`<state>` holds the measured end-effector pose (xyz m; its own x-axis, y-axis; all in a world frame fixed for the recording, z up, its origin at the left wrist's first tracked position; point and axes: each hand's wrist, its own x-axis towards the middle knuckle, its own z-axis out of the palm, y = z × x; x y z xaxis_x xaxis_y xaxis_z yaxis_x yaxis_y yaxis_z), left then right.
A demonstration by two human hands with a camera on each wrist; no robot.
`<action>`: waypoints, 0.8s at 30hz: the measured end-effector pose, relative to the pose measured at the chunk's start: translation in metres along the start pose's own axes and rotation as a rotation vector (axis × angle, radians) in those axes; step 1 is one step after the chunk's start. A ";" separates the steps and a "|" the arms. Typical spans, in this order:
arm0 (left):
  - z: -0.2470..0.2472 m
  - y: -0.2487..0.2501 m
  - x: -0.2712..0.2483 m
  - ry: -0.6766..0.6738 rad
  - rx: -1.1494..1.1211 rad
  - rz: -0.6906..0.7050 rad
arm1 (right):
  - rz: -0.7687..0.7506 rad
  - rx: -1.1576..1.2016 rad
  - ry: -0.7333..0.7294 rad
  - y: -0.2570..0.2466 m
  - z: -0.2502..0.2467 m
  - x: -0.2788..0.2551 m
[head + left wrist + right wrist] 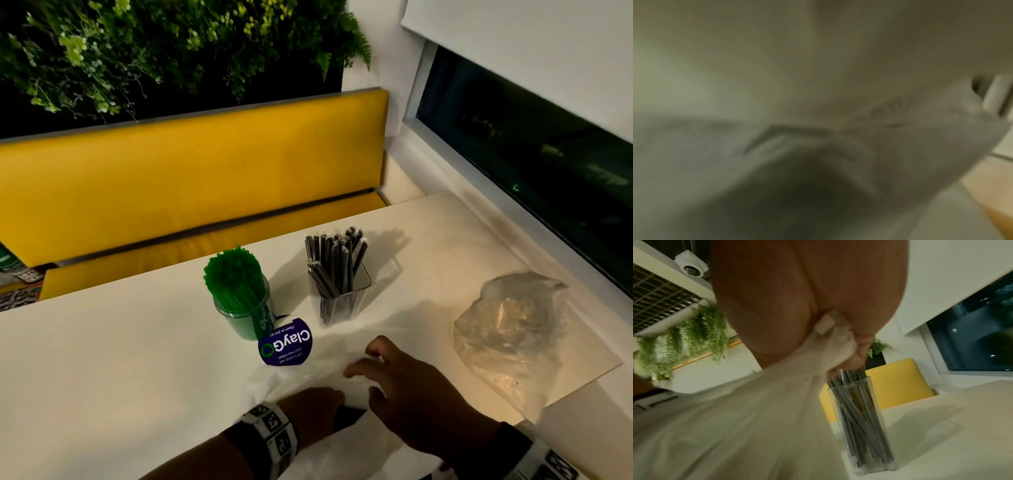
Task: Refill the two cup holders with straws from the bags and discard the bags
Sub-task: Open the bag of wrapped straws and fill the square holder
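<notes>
Both hands on the white bag (329,383) at the near table (102,342) edge, just near of the two holders. Right hand (411,390): fingers curled, bag film bunched in the palm, visible in wrist view (838,331). Left hand (315,407): fingers tucked under the film, grip state unreadable; left wrist view is blur. Green straws (236,274) fill the round holder (245,318) on the left, black straws (337,263) the square holder (342,305) on the right. Clear bag (513,329) lies far right, well apart.

The head view is dim and warm, with a bright patch on the pale cream desk (137,342) at lower right; shadows fall away toward the far right. The left wrist view is wholly blurred. The right wrist view is bent at the edges and soft up close.
</notes>
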<state>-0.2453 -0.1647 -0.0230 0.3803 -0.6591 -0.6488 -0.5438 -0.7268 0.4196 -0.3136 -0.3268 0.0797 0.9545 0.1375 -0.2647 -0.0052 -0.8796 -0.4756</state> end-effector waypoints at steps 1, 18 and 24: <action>-0.006 0.003 -0.006 0.030 -0.137 0.028 | 0.028 0.003 0.026 0.005 0.001 0.000; -0.067 0.027 -0.046 0.364 -0.830 0.173 | 0.121 0.493 0.322 0.060 0.010 0.036; -0.161 0.049 -0.083 0.822 -1.153 0.513 | 0.154 0.495 0.162 0.055 0.006 0.043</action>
<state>-0.1832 -0.1761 0.1534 0.8506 -0.5194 0.0816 -0.0231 0.1181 0.9927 -0.2742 -0.3670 0.0370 0.9653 -0.0825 -0.2479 -0.2507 -0.5592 -0.7902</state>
